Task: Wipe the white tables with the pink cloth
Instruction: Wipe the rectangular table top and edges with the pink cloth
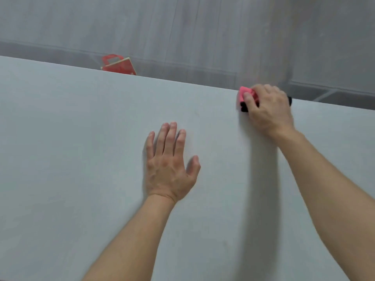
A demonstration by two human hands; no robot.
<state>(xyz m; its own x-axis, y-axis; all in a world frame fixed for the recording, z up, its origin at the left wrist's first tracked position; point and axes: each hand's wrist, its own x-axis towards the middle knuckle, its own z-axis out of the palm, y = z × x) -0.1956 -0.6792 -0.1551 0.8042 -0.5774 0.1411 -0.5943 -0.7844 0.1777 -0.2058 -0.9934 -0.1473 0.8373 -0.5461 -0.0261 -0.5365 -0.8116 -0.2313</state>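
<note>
The right hand [267,110], at the right of the frame, grips the pink cloth [246,96] with curled fingers at the far edge of the table [81,138]; black shows beneath the cloth; the left hand [169,165] lies flat at centre, fingers straight and close, thumb spread; a red bag [118,65] stands beyond the edge, upper left.

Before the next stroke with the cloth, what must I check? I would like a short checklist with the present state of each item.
1. Right hand grips the pink cloth: ok.
2. Pink cloth rests on the white table: ok, though right at the far edge.
3. Left hand lies flat, apart from the cloth: ok.
4. Red bag is on the floor beyond the table, out of the way: ok.
5. Dirt left on the table: cannot tell.
</note>
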